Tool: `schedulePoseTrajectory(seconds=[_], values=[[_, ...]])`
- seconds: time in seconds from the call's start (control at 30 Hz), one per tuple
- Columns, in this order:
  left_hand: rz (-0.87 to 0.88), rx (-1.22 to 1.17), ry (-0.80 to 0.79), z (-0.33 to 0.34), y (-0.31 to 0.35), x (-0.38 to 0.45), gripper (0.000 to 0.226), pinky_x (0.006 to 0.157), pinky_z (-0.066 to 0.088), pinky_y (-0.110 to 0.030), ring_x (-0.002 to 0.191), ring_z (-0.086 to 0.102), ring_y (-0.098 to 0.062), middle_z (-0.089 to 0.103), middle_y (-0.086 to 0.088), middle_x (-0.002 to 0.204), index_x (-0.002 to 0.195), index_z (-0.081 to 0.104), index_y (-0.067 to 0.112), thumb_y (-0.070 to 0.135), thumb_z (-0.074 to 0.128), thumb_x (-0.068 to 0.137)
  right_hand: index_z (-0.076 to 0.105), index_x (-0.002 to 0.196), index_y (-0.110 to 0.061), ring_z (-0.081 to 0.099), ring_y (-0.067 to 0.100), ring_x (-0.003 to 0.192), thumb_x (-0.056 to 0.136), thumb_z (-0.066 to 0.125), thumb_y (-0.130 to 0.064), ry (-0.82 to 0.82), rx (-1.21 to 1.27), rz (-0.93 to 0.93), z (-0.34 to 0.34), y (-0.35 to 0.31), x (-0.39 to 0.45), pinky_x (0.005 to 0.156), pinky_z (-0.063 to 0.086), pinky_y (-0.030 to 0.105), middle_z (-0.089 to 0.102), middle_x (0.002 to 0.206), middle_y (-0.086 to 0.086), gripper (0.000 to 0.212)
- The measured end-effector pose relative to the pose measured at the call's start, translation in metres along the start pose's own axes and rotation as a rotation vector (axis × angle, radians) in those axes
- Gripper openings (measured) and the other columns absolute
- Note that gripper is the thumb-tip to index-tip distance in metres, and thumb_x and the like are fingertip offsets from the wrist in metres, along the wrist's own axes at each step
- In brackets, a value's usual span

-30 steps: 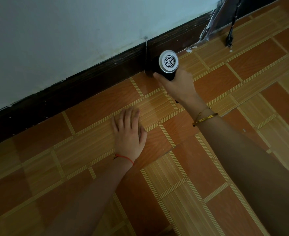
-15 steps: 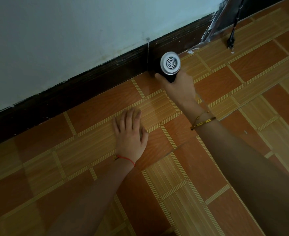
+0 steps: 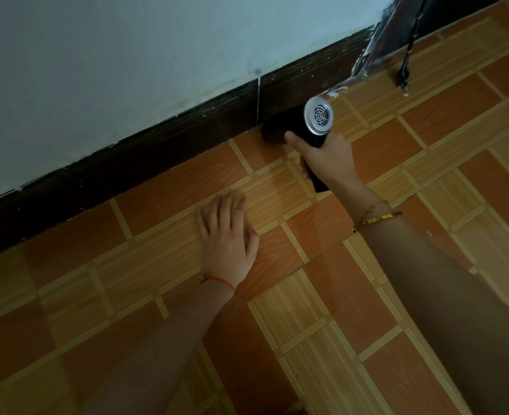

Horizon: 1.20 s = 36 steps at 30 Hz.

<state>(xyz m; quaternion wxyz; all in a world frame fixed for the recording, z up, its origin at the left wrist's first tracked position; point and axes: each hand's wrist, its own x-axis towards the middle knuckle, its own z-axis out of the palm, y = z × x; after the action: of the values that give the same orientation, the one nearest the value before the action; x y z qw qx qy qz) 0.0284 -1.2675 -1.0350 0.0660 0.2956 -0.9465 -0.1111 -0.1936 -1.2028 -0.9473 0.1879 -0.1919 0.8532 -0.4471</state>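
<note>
Black hair dryer (image 3: 299, 124) is judged light and rigid. Right hand (image 3: 328, 158) grips its handle (image 3: 317, 182) (the proper hold); left hand (image 3: 227, 241) rests flat on vinyl flooring (image 3: 157, 265).

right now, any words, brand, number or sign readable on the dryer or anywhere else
None readable. The dryer in the right hand shows only a plain silver grille, no brand or label in view. Any engraving on the bracelet is too small to tell. The floor, skirting and wall carry no writing.
</note>
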Motion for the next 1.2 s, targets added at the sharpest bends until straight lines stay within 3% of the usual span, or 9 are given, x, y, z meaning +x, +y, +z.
schedulePoseTrajectory(seconds=[0.17,0.3,0.43,0.57,0.7,0.83,0.97,1.07,1.2], values=[[0.002,-0.005,0.003,0.000,0.001,-0.001,0.057,0.119,0.020,-0.063,0.145,0.034,-0.032,0.042,-0.009,0.155,0.149,0.044,0.016,0.039,0.038,0.096,0.063,0.094,-0.005,0.061,0.015,0.042,0.087,0.069,-0.046,0.118,0.031,0.068,-0.004,0.000,-0.008,0.048,0.052,0.027,0.063,0.059,0.004,0.042],[0.006,0.006,0.016,0.000,0.000,-0.002,0.058,0.118,0.022,-0.063,0.144,0.036,-0.032,0.043,-0.010,0.154,0.149,0.044,0.016,0.039,0.039,0.096,0.062,0.091,-0.011,0.063,0.018,0.049,0.085,0.071,-0.047,-0.030,-0.026,0.018,-0.010,0.002,-0.011,0.050,0.051,0.025,0.064,0.064,0.003,0.037],[0.007,0.019,0.029,0.000,0.001,-0.001,0.058,0.117,0.023,-0.063,0.143,0.037,-0.033,0.044,-0.010,0.153,0.148,0.044,0.015,0.039,0.040,0.095,0.063,0.111,-0.010,0.067,0.019,0.076,0.078,0.062,-0.067,0.141,-0.206,0.008,-0.013,0.011,-0.010,0.061,0.050,0.026,0.068,0.084,0.001,0.066],[-0.001,0.076,0.023,-0.003,0.005,0.003,0.055,0.114,0.030,-0.063,0.134,0.045,-0.035,0.051,-0.013,0.142,0.139,0.053,0.013,0.039,0.042,0.092,0.057,0.119,-0.014,0.071,0.029,0.077,0.067,0.055,-0.078,0.234,-0.126,0.110,-0.026,0.017,-0.004,0.066,0.061,0.041,0.072,0.090,0.007,0.082],[-0.067,0.020,0.075,-0.012,0.008,0.037,0.042,0.102,0.041,-0.061,0.107,0.055,-0.035,0.056,-0.015,0.114,0.117,0.058,0.012,0.036,0.042,0.087,0.054,0.121,-0.014,0.071,0.031,0.080,0.061,0.055,-0.080,0.294,-0.053,0.162,-0.038,0.020,0.007,0.064,0.061,0.042,0.072,0.094,0.009,0.089],[-0.033,0.036,0.059,-0.007,0.002,0.060,0.049,0.108,0.036,-0.061,0.127,0.047,-0.038,0.049,-0.020,0.137,0.135,0.049,0.012,0.034,0.045,0.091,0.055,0.122,-0.013,0.072,0.027,0.075,0.068,0.061,-0.073,0.310,-0.027,0.174,-0.044,0.024,0.016,0.061,0.061,0.038,0.072,0.093,0.010,0.081],[-0.022,0.063,0.044,0.002,0.000,0.057,0.054,0.115,0.028,-0.062,0.136,0.039,-0.037,0.043,-0.017,0.146,0.143,0.043,0.014,0.034,0.039,0.094,0.062,0.100,-0.005,0.062,0.009,0.045,0.085,0.069,-0.052,0.154,-0.033,0.088,-0.041,0.025,0.019,0.048,0.053,0.023,0.067,0.066,0.006,0.049],[-0.028,0.051,0.048,0.003,-0.002,0.057,0.054,0.117,0.025,-0.061,0.138,0.038,-0.036,0.042,-0.016,0.148,0.145,0.042,0.015,0.034,0.041,0.094,0.062,0.084,-0.009,0.061,0.012,0.045,0.087,0.069,-0.048,0.079,-0.039,0.020,-0.028,0.016,0.015,0.050,0.054,0.024,0.065,0.060,0.007,0.040],[-0.028,0.057,0.038,0.002,-0.002,0.056,0.055,0.118,0.024,-0.060,0.139,0.037,-0.035,0.042,-0.015,0.149,0.147,0.042,0.015,0.034,0.039,0.095,0.062,0.085,-0.009,0.063,0.020,0.051,0.087,0.069,-0.047,0.035,0.018,0.002,-0.016,0.007,0.019,0.053,0.054,0.030,0.065,0.063,0.011,0.038]])
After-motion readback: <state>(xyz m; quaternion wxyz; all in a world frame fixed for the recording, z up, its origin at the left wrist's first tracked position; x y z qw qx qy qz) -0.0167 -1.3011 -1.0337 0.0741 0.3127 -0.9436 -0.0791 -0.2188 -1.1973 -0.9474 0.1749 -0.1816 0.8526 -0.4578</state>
